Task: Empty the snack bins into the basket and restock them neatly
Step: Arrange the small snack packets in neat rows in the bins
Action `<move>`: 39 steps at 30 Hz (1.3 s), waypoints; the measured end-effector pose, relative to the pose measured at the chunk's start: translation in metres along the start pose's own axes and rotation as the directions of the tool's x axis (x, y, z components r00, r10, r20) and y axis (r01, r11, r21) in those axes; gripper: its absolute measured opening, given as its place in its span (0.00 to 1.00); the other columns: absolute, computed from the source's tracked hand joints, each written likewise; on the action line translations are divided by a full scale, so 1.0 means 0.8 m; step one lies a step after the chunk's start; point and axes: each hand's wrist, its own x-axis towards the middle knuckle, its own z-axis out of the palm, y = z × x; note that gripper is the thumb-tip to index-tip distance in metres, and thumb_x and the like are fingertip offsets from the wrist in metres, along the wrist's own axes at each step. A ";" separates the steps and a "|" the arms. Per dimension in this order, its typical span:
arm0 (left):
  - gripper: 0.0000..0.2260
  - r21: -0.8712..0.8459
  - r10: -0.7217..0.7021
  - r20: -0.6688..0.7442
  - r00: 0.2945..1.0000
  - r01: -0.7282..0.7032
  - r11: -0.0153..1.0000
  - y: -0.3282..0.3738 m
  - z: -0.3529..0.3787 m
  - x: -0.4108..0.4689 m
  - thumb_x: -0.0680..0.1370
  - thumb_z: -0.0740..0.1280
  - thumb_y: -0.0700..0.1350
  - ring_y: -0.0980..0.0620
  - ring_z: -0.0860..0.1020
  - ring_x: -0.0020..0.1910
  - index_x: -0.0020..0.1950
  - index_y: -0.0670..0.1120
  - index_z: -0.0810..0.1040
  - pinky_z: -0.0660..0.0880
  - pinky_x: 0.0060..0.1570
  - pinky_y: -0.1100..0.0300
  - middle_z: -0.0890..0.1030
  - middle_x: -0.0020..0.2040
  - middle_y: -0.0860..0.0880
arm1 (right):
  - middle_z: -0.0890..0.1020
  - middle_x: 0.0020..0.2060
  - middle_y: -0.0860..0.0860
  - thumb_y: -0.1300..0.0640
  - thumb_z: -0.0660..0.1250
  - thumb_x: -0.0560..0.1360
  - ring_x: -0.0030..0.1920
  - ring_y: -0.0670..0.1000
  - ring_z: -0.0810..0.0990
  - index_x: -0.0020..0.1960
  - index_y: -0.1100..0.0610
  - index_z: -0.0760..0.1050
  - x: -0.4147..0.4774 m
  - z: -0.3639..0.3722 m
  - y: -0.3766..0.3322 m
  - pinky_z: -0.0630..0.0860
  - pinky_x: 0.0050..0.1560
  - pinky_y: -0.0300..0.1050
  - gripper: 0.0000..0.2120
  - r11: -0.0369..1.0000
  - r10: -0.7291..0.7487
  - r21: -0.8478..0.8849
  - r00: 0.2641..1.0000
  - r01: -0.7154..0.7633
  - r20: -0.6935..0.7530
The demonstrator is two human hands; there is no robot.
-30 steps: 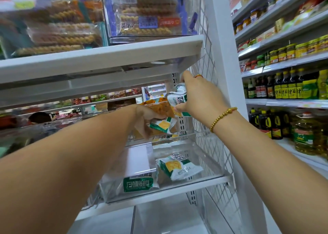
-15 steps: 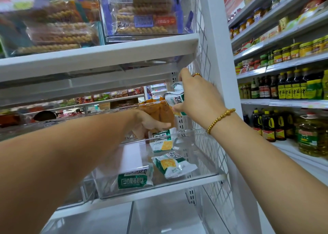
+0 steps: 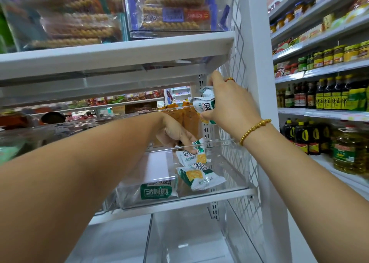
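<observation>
A clear plastic snack bin [image 3: 233, 174] sits on the middle white shelf. Inside it lie white-and-green snack packets: one [image 3: 199, 175] near the front right, another [image 3: 190, 156] behind it, and a flat green-labelled pack [image 3: 155, 189] at the front left. My left hand [image 3: 175, 134] reaches into the bin from the left, its fingertips pressing the rear packet down. My right hand [image 3: 225, 103] is raised at the bin's far right corner by the wire mesh and grips a bunch of the same packets [image 3: 203, 105].
A white shelf [image 3: 119, 53] hangs low over the bin, carrying clear boxes of twisted dough snacks [image 3: 169, 9]. Wire mesh and a white post [image 3: 257, 83] close the right side. Another clear bin [image 3: 189, 238] sits on the shelf below. Oil bottles and jars [image 3: 329, 95] line the far right aisle.
My left hand has lowered its packet into the bin, onto the one behind the front packet. My right hand stays up with its bunch of packets.
</observation>
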 end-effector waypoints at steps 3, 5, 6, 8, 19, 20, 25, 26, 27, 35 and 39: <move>0.04 0.056 -0.016 0.014 1.000 0.015 0.998 0.008 0.007 -0.012 0.77 0.67 0.39 0.52 0.77 0.49 0.51 0.45 0.76 0.75 0.49 0.61 0.80 0.51 0.47 | 0.76 0.54 0.56 0.49 0.75 0.69 0.44 0.54 0.75 0.63 0.55 0.63 0.001 0.001 -0.002 0.69 0.39 0.43 0.30 1.000 0.019 0.009 1.000 -0.019 0.016; 0.14 0.110 -0.045 -0.083 0.996 0.054 0.992 0.009 0.004 -0.017 0.73 0.71 0.40 0.49 0.75 0.59 0.58 0.43 0.75 0.74 0.55 0.57 0.76 0.61 0.44 | 0.76 0.55 0.56 0.49 0.76 0.69 0.48 0.56 0.78 0.64 0.55 0.63 0.004 0.003 -0.001 0.70 0.41 0.44 0.31 0.999 0.024 0.023 0.999 -0.025 0.023; 0.23 0.127 -0.054 -0.120 0.991 0.069 0.990 0.013 0.003 -0.023 0.71 0.73 0.40 0.45 0.71 0.66 0.64 0.41 0.72 0.72 0.60 0.54 0.72 0.68 0.43 | 0.76 0.56 0.56 0.49 0.76 0.69 0.50 0.57 0.79 0.65 0.56 0.64 0.004 0.004 0.000 0.71 0.42 0.44 0.32 0.999 0.029 0.029 0.999 -0.030 0.031; 0.34 0.156 -0.047 -0.199 0.979 0.079 0.985 0.020 0.001 -0.042 0.69 0.75 0.40 0.40 0.66 0.70 0.72 0.40 0.65 0.71 0.62 0.51 0.66 0.73 0.42 | 0.75 0.60 0.57 0.48 0.76 0.69 0.53 0.58 0.79 0.69 0.57 0.63 0.005 0.003 -0.001 0.73 0.46 0.46 0.36 0.998 0.042 0.034 0.998 -0.044 0.049; 0.18 0.598 0.552 -0.720 0.421 -0.028 0.801 -0.008 0.028 -0.182 0.69 0.75 0.44 0.47 0.74 0.47 0.56 0.47 0.74 0.71 0.46 0.59 0.74 0.54 0.45 | 0.75 0.63 0.53 0.48 0.78 0.66 0.62 0.52 0.73 0.67 0.55 0.69 -0.027 -0.066 -0.073 0.68 0.57 0.38 0.34 0.940 0.050 0.341 0.992 -0.006 -0.119; 0.19 0.597 0.572 -0.732 0.369 -0.057 0.800 -0.013 0.041 -0.198 0.69 0.75 0.45 0.46 0.73 0.47 0.57 0.47 0.74 0.71 0.50 0.57 0.71 0.56 0.44 | 0.75 0.63 0.52 0.47 0.78 0.66 0.62 0.51 0.73 0.67 0.54 0.69 -0.039 -0.074 -0.082 0.66 0.56 0.36 0.34 0.935 0.048 0.353 0.990 0.001 -0.130; 0.20 0.598 0.611 -0.775 0.158 -0.127 0.791 -0.053 0.121 -0.280 0.70 0.75 0.45 0.43 0.73 0.49 0.59 0.46 0.73 0.73 0.57 0.50 0.65 0.59 0.41 | 0.76 0.62 0.48 0.45 0.76 0.67 0.63 0.47 0.72 0.64 0.54 0.70 -0.130 -0.116 -0.121 0.66 0.59 0.33 0.31 0.852 0.144 0.523 0.973 -0.028 -0.183; 0.19 0.588 0.604 -0.787 0.129 -0.143 0.796 -0.064 0.138 -0.293 0.71 0.75 0.45 0.43 0.72 0.50 0.59 0.46 0.73 0.72 0.56 0.51 0.65 0.59 0.41 | 0.76 0.61 0.48 0.45 0.76 0.67 0.63 0.47 0.73 0.63 0.53 0.70 -0.151 -0.122 -0.128 0.68 0.61 0.37 0.30 0.827 0.170 0.559 0.972 -0.052 -0.161; 0.19 0.572 0.591 -0.800 0.105 -0.165 0.804 -0.077 0.158 -0.305 0.71 0.75 0.44 0.44 0.72 0.49 0.59 0.46 0.73 0.71 0.55 0.54 0.65 0.58 0.41 | 0.76 0.60 0.47 0.44 0.76 0.66 0.61 0.46 0.73 0.63 0.51 0.70 -0.173 -0.124 -0.135 0.70 0.61 0.39 0.30 0.807 0.194 0.584 0.973 -0.088 -0.123; 0.14 0.202 0.330 -0.893 0.305 -0.383 0.901 -0.215 0.385 -0.329 0.71 0.75 0.45 0.58 0.67 0.38 0.52 0.53 0.74 0.65 0.38 0.71 0.61 0.50 0.52 | 0.76 0.45 0.41 0.45 0.77 0.66 0.41 0.38 0.74 0.60 0.48 0.68 -0.342 -0.061 -0.164 0.68 0.36 0.27 0.28 0.826 0.143 0.417 0.857 -0.379 0.495; 0.13 -0.039 0.133 -0.840 0.525 -0.302 0.952 -0.289 0.490 -0.290 0.72 0.73 0.52 0.60 0.72 0.37 0.50 0.57 0.71 0.67 0.35 0.75 0.62 0.49 0.54 | 0.77 0.59 0.52 0.44 0.78 0.65 0.58 0.51 0.75 0.67 0.55 0.70 -0.433 0.025 -0.154 0.68 0.48 0.39 0.35 0.880 0.172 0.204 0.688 -0.429 0.705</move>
